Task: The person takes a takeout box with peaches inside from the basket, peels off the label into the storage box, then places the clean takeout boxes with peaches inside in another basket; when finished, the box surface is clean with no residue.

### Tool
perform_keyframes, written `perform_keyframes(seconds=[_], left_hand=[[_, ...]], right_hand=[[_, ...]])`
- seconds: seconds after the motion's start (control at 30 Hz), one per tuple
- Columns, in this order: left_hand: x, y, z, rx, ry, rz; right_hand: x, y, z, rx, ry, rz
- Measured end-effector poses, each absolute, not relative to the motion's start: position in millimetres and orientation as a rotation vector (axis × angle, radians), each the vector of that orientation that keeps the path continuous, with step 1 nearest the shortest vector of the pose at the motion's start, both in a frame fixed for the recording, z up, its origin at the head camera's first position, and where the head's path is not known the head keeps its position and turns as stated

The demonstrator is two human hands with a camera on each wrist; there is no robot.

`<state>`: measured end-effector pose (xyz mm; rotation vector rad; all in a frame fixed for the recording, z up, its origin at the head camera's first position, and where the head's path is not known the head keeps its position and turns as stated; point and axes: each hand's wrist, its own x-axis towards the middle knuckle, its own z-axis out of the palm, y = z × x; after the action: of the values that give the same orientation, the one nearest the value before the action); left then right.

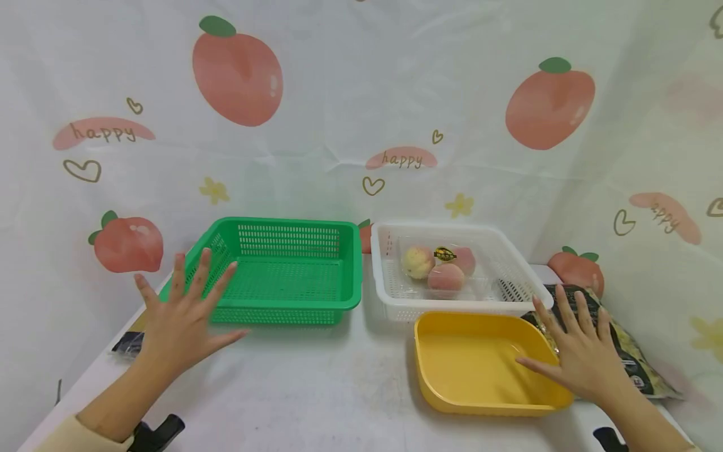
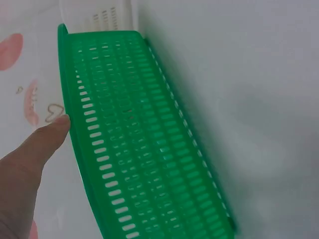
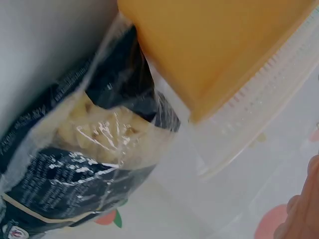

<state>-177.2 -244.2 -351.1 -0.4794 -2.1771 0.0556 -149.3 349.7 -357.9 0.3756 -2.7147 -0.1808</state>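
A white table is seen before a peach-printed backdrop. On it a green basket is set at the left and a white basket at the right, the two just beside each other. A clear pack of peaches is held in the white basket. In front of the white basket, touching it, a yellow tray is placed. To the right of the tray a pasta bag is laid, its end tucked against the tray and the white basket, as shown in the right wrist view. A small dark packet is seen at the table's left edge.

The left hand is held open with fingers spread, just at the green basket's near left corner; in the left wrist view a fingertip is shown by the rim, though contact cannot be told. The right hand is likewise spread flat, over the tray's right rim and the bag; nothing is gripped by either hand.
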Motion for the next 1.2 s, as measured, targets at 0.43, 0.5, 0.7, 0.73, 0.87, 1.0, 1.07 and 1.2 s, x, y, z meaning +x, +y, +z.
perform_keyframes(seconds=[0.43,0.5,0.7,0.73,0.87,1.0,1.07,1.2], left_hand=[[-210.2,-202.2,-333.5,-0.528,-2.317,0.039],[-217.7,-192.4,-329.6,-0.541,-2.323,0.034],[-238.0,-157.8,-318.3,-0.58,-2.343,0.051],[-240.2,-152.0,-316.4,-0.585,-2.35,0.06],[-247.5,-128.5,-309.4,-0.607,-2.425,0.063],[-255.3,-106.8,-307.1,-0.597,-2.543,0.056],[-259.1,-97.6,-306.4,-0.582,-2.587,0.062],[-266.9,-82.3,-303.3,-0.561,-2.659,0.034]], right_hand=[[-193.4,362.5,-339.9,0.352,-2.8,-0.086],[-200.2,364.0,-336.7,0.323,-2.827,-0.065],[-218.9,364.7,-330.4,0.284,-2.872,-0.008],[-222.1,364.3,-329.2,0.282,-2.877,0.009],[-234.2,364.0,-324.0,0.263,-2.92,0.104],[-246.1,366.2,-319.1,0.228,-3.016,0.248],[-252.5,368.3,-317.2,0.204,-3.065,0.335],[-264.6,373.2,-314.2,0.147,-3.131,0.512]])
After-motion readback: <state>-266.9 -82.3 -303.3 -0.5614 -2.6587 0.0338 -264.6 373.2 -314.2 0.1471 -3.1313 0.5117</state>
